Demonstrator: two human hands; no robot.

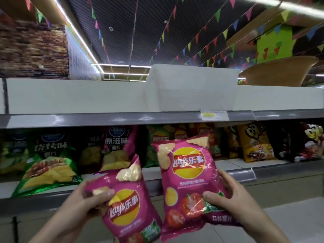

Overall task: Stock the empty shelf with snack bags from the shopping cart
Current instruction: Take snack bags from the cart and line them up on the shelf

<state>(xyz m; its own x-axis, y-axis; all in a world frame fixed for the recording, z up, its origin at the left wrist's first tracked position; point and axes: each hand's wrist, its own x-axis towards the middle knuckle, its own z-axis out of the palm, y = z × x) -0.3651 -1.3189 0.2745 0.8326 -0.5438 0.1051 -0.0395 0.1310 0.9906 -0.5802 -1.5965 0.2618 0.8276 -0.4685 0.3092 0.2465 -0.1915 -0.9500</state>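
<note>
The left hand (84, 200) is gripping one pink Lay's bag (128, 207), fingers curled round it; the right hand (226, 197) is clutching another Lay's bag (185, 174) below the white shelf (73, 97).

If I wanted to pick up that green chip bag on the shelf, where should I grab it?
Probably by its bottom edge, coming from the front. The green chip bag leans back with its lower end sticking out toward the aisle, so that flat edge looks easiest for fingers to pinch.
</note>
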